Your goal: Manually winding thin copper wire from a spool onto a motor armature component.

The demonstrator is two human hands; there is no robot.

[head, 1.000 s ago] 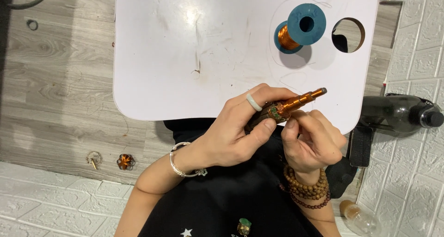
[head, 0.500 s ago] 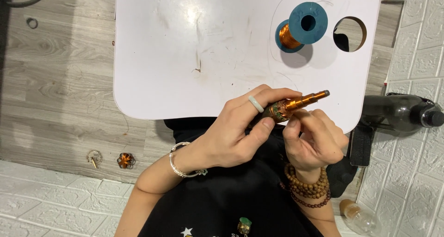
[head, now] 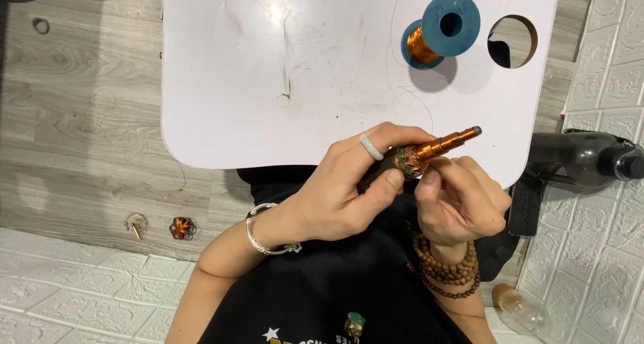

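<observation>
Fingers of the left hand (head: 335, 196) close around the dark body of a small motor rotor with a copper-coloured shaft (head: 429, 151), held just above the near edge of the white plastic table (head: 268, 69), while the right hand (head: 459, 200) pinches at its wound end. Copper windings already cover part of the core, so winding appears partly done, extent unclear. Beyond, a teal spool of copper wire (head: 439, 35) stands beside a round table hole (head: 513, 40); a dark bottle (head: 583, 157) lies right.
</observation>
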